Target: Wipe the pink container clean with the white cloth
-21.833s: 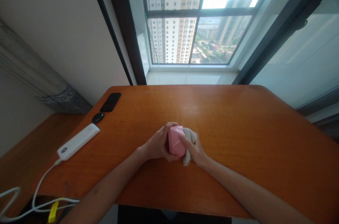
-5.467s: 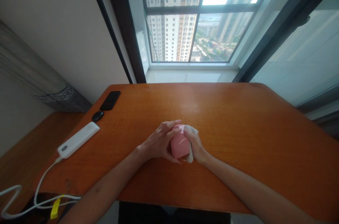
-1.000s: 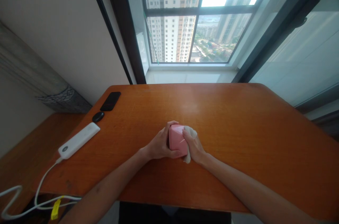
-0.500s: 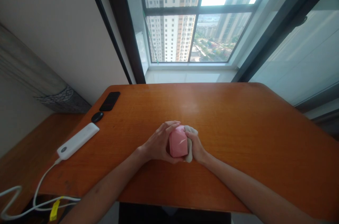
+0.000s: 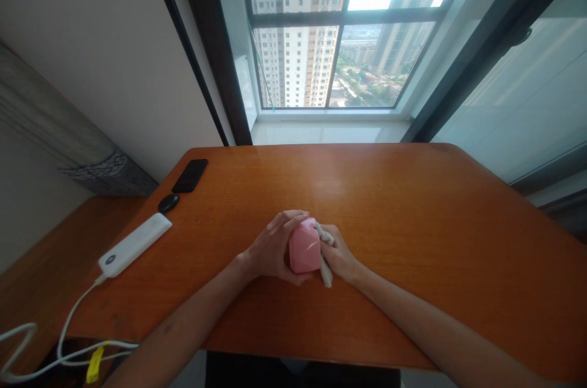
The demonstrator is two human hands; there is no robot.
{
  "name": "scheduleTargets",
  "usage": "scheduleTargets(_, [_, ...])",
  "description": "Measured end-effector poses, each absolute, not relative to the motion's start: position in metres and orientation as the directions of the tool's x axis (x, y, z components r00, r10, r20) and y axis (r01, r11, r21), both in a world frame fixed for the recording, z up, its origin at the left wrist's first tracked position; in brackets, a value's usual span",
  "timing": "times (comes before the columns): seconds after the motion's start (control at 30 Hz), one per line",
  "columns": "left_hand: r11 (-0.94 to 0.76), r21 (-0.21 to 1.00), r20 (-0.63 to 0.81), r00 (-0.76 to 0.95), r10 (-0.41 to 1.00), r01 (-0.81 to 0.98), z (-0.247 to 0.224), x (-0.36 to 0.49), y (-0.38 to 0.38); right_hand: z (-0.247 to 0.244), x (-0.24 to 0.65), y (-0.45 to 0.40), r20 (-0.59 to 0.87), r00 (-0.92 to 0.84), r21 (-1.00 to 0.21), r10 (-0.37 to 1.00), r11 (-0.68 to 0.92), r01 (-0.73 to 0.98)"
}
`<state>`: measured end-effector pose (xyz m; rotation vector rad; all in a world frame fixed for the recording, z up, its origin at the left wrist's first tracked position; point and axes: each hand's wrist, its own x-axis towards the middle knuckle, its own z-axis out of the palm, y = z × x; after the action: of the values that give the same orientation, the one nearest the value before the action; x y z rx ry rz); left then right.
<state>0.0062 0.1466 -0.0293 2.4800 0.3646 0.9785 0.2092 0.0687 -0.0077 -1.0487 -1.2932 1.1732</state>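
A pink, box-like object (image 5: 304,247) is held above the near middle of the brown table (image 5: 394,204). My left hand (image 5: 275,247) wraps round its left side, fingers over the top and thumb below. At its right side my right hand (image 5: 340,253) is closed on a pale grey cloth (image 5: 326,272), which is bunched against the pink object. Part of the cloth hangs down below my right fingers.
On the table's left side lie a black phone (image 5: 190,175), a small round black object (image 5: 168,203) and a long white power strip (image 5: 135,244). Its white cable (image 5: 73,314) runs off the near left edge. A window stands beyond the far edge.
The pink object and my left hand have shifted slightly to the left. My right hand has also moved a little left, and the cloth is now more bunched and narrower.
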Motion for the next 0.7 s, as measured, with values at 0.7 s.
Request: scheduleTargets(0.7, [-0.662, 0.744, 0.449, 0.664, 0.598, 0.093, -0.029, 0.017, 0.127, -0.020, 0.208, 0.052, 0.079, -0.072, -0.995, 0.994, 0.083, 0.049])
